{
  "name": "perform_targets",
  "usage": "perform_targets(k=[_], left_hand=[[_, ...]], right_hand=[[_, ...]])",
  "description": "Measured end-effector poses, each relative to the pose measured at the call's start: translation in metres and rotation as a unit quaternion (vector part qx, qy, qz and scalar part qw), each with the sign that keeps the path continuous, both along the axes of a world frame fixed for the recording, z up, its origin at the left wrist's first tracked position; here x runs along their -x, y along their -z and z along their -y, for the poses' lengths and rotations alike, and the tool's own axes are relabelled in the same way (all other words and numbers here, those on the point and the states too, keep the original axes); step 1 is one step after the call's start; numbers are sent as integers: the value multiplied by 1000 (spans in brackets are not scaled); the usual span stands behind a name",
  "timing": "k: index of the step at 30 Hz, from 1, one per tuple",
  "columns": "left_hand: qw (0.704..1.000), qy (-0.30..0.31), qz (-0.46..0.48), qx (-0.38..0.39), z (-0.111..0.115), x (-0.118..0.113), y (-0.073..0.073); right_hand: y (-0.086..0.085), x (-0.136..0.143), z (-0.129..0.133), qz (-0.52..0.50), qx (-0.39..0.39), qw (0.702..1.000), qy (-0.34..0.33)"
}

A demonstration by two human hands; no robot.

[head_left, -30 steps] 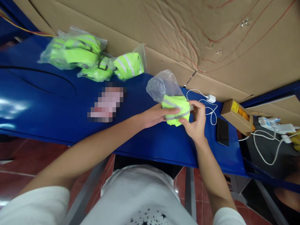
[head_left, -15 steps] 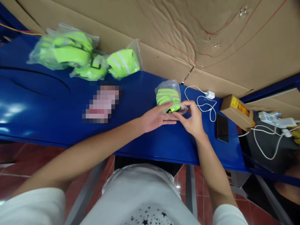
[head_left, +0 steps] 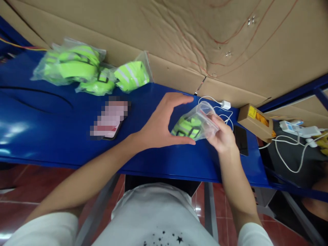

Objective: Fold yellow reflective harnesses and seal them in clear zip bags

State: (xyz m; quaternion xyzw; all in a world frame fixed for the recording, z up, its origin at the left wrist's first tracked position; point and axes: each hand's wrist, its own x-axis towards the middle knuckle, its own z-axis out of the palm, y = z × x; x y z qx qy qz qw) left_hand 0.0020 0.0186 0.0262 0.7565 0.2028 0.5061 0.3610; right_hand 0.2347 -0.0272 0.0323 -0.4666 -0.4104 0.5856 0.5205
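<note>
1. Half a second ago both my hands pressed the bag flat on the table; now my right hand (head_left: 222,134) has lifted it and tilted it, and my left hand (head_left: 161,123) has come off it.
2. My right hand grips the clear plastic bag (head_left: 196,123) by its near end, fingers wrapped around the plastic, wrist bent back toward me.
3. The bag holds a folded neon-yellow vest (head_left: 186,127) with grey stripes, and it hangs just above the blue table (head_left: 51,116), tilted so the vest sits at its lower left end.
4. My left hand is open and holds nothing: thumb pointing right under the bag, fingers arched above it in a C shape, palm facing the bag.
5. The thumb tip lies just beside the bag's lower edge; I cannot tell whether it touches.
6. My left forearm stretches in from the lower left, my right forearm comes up from the lower right, both bare below white sleeves.
7. Beyond the bag a white charger cable (head_left: 222,108) lies coiled on the table, with a black phone (head_left: 240,140) just right of my right hand and a small cardboard box (head_left: 253,120) past that.
8. At the far left of the table 3 more bagged vests (head_left: 87,70) lie in a heap against the cardboard wall (head_left: 179,37).
</note>
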Motion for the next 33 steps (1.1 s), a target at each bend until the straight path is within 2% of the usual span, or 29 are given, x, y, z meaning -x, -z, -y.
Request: perform_targets(k=[1, 3, 5, 6, 9, 11, 13, 15, 17, 19, 22, 26, 31, 33], left_hand=[[999, 23, 14, 24, -2, -3, 4], [976, 118, 11, 182, -8, -10, 17], [916, 184, 10, 356, -12, -15, 30], [886, 206, 12, 416, -13, -16, 36], [814, 278, 8, 510, -16, -12, 49], [776, 317, -16, 546, -16, -7, 54], [775, 308, -37, 550, -17, -2, 57], [801, 269, -39, 534, -18, 0, 57], [819, 238, -17, 523, -18, 1, 55], [813, 239, 12, 531, -16, 0, 51], [792, 238, 36, 561, -10, -2, 45], [784, 210, 47, 582, -7, -3, 45], [785, 179, 40, 592, -14, -1, 50], [774, 176, 44, 607, -17, 1, 51]], right_hand=[[-1, 1, 2, -3, 9, 1000, -29], [2, 3, 3, 14, 8, 997, -81], [9, 4, 1, 71, -14, 993, -90], [15, 3, 0, 109, -26, 991, -77], [30, -3, -5, 196, -49, 978, -46], [37, -9, -6, 216, -72, 971, -69], [41, -16, -5, 245, -102, 959, -100], [42, -21, -2, 270, -116, 948, -123], [43, -26, 0, 262, -108, 950, -132], [44, -27, 2, 225, -90, 962, -127], [48, -25, 3, 181, -79, 977, -83], [49, -21, 2, 173, -65, 982, -38], [48, -27, -4, 133, 54, 986, -84], [49, -30, -6, 121, 93, 985, -85]])
